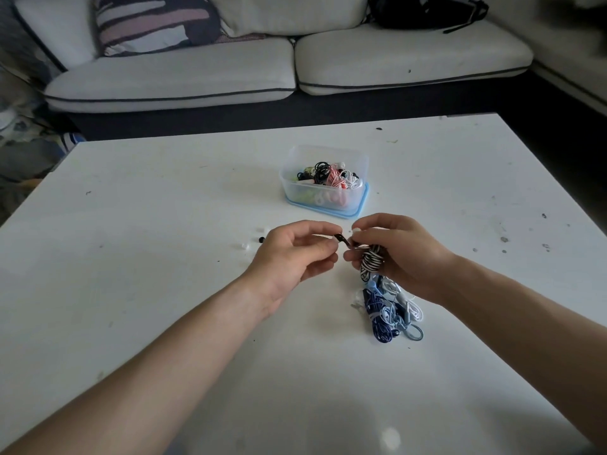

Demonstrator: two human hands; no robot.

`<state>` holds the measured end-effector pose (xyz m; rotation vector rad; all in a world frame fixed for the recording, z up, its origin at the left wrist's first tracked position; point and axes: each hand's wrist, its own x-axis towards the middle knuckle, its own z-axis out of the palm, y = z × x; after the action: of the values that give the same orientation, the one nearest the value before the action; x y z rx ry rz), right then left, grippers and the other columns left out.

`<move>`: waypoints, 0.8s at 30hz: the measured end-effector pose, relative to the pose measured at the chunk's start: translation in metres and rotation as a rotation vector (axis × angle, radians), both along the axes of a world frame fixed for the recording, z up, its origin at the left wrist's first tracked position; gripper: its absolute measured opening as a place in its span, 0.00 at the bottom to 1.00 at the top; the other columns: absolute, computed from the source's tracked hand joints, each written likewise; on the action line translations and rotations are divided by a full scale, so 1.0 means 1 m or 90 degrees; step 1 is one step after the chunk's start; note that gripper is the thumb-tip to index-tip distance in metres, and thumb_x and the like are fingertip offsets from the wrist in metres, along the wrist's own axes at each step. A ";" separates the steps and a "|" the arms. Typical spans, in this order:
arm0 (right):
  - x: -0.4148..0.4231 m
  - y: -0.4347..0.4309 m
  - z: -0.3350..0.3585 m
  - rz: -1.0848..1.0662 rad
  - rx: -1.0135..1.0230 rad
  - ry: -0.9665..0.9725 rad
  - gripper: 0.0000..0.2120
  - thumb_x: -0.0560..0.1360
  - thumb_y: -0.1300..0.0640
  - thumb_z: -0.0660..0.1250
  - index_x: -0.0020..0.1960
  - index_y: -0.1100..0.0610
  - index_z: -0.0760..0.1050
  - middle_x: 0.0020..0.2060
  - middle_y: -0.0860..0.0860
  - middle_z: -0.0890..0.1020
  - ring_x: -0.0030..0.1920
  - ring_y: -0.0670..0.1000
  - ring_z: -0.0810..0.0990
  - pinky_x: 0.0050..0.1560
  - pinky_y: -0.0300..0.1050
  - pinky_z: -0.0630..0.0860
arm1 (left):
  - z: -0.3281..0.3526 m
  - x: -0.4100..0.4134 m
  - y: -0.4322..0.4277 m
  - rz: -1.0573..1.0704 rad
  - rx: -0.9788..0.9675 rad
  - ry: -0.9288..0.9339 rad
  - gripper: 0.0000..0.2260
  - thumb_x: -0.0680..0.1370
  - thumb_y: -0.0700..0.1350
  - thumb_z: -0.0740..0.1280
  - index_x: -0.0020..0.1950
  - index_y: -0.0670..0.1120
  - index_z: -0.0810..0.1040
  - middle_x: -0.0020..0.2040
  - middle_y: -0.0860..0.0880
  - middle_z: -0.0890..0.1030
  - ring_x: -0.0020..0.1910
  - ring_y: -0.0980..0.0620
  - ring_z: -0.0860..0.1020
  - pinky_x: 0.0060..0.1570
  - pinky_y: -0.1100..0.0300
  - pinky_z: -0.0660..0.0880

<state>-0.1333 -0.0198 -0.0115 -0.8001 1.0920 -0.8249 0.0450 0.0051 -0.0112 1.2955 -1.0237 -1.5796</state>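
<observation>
At the far left of the work, a few small loose pieces (253,243), one black and the others white, are lying on the white desk (147,224). They are probably set aside there so that they are not rolling among the cords. Just to their right, the left hand (292,257) is hovering above the desk. Its fingers (323,247) are pinching the dark end (341,240) of the striped cable (370,261). At this size I cannot tell whether that end is a plug or a tie.

Behind the hands, a clear box (295,192) is sitting on its blue lid (358,211). It is holding coiled cords in black, red and white, within easy reach for dropping in the next one.

The striped cable is hanging in the air between the two hands, above the desk, as a tight black-and-white coil. The right hand (409,257) is grasping it with curled fingers (364,238), likely to stop the turns from springing loose while the left hand is working the end.

Directly under that coil, a pile of blue and white cords (381,318) is lying on the desk, apparently waiting its turn.
</observation>
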 end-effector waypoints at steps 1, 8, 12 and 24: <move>0.001 0.000 -0.001 -0.004 0.008 0.007 0.04 0.79 0.69 0.64 0.50 0.62 0.75 0.38 0.59 0.81 0.37 0.57 0.84 0.44 0.51 0.80 | -0.001 0.000 0.000 0.008 0.000 0.001 0.08 0.76 0.34 0.69 0.50 0.45 0.84 0.42 0.45 0.82 0.41 0.51 0.81 0.43 0.63 0.79; 0.009 0.006 -0.002 0.018 0.010 0.027 0.11 0.77 0.70 0.58 0.46 0.63 0.79 0.36 0.59 0.78 0.30 0.55 0.77 0.40 0.52 0.79 | -0.002 0.000 0.000 0.025 0.002 -0.041 0.07 0.75 0.35 0.71 0.48 0.45 0.83 0.40 0.46 0.83 0.39 0.52 0.83 0.42 0.64 0.79; 0.009 0.006 -0.004 0.020 -0.053 0.060 0.07 0.79 0.63 0.66 0.46 0.65 0.79 0.39 0.59 0.80 0.32 0.52 0.78 0.40 0.49 0.78 | -0.001 0.000 0.001 0.049 -0.019 -0.080 0.05 0.73 0.35 0.73 0.46 0.42 0.82 0.38 0.45 0.84 0.38 0.52 0.83 0.41 0.64 0.79; 0.001 0.003 -0.015 0.013 -0.136 0.132 0.05 0.75 0.62 0.72 0.47 0.65 0.84 0.37 0.58 0.83 0.33 0.52 0.79 0.33 0.39 0.75 | -0.013 0.027 -0.025 0.133 -0.106 -0.282 0.04 0.79 0.41 0.68 0.47 0.44 0.83 0.40 0.49 0.85 0.36 0.54 0.81 0.35 0.62 0.76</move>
<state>-0.1318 -0.0167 -0.0264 -1.0937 1.1880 -0.8653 0.0719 -0.0196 -0.0241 1.6146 -1.2120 -1.0492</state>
